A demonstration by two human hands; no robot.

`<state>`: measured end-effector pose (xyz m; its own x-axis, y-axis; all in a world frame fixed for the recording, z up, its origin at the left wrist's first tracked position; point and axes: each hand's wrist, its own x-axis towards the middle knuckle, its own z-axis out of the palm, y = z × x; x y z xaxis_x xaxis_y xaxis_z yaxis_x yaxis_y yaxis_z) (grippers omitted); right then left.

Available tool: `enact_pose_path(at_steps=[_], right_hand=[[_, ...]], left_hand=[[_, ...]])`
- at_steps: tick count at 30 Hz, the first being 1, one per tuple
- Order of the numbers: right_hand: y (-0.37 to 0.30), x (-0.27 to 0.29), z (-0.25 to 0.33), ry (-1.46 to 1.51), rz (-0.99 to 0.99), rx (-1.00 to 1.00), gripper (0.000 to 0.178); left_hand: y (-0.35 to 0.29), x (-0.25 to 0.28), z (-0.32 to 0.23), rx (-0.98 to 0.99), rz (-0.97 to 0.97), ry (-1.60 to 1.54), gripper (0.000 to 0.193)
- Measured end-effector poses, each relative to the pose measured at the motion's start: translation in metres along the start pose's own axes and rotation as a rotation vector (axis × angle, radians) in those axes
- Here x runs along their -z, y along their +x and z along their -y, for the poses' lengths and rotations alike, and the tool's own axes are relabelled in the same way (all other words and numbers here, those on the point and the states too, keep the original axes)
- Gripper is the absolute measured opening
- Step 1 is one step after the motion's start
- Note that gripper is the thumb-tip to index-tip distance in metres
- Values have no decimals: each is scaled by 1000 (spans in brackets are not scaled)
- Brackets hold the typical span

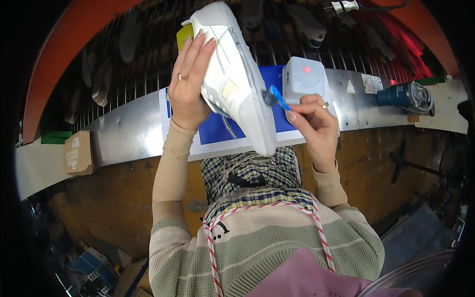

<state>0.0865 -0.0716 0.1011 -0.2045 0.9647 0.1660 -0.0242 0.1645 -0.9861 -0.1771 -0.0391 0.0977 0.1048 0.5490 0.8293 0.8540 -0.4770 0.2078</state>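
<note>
A white sneaker (242, 96) is tilted on its side in the air, its toe toward me and its heel away. My left hand (190, 81) is closed around its upper near the heel, fingers flat against the white side. Between thumb and fingers, my right hand (316, 123) pinches a small brush with a blue handle (280, 98). The brush's dark head (268, 98) meets the edge of the shoe's sole on the right. A yellow-green piece (184, 37) shows behind the heel, partly covered by my left fingers.
A white plastic container (304, 79) stands on a blue-and-white sheet (217, 129) over the metal ledge. Beyond runs a roller conveyor (163, 29) with several shoes and insoles. A cardboard box (79, 153) sits at left, a dark teal tumbler (400, 95) at right.
</note>
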Motion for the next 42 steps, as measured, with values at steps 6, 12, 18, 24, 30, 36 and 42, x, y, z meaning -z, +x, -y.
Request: enact_pose_path(at_steps=[6, 12, 18, 24, 30, 36, 42], right_hand=[[-27, 7, 7, -128, -45, 59, 21], [-17, 2, 7, -315, -109, 197, 22], [1, -1, 8, -447, -111, 326, 22], [19, -6, 7, -467, -118, 420, 21], [32, -2, 10, -514, -112, 446, 20], [37, 9, 10, -456, 5, 434, 23], [21, 18, 14, -407, 60, 439, 26]], left_hand=[[-8, -9, 22, 80, 95, 17, 83], [-12, -10, 19, 132, 135, 29, 84], [-13, -3, 14, 114, 136, 30, 83], [-15, 2, 5, 111, 137, 22, 83], [-15, 4, 1, 93, 143, 16, 83], [-14, 7, 1, 124, 189, -6, 81], [-16, 13, 7, 183, 258, -33, 82]])
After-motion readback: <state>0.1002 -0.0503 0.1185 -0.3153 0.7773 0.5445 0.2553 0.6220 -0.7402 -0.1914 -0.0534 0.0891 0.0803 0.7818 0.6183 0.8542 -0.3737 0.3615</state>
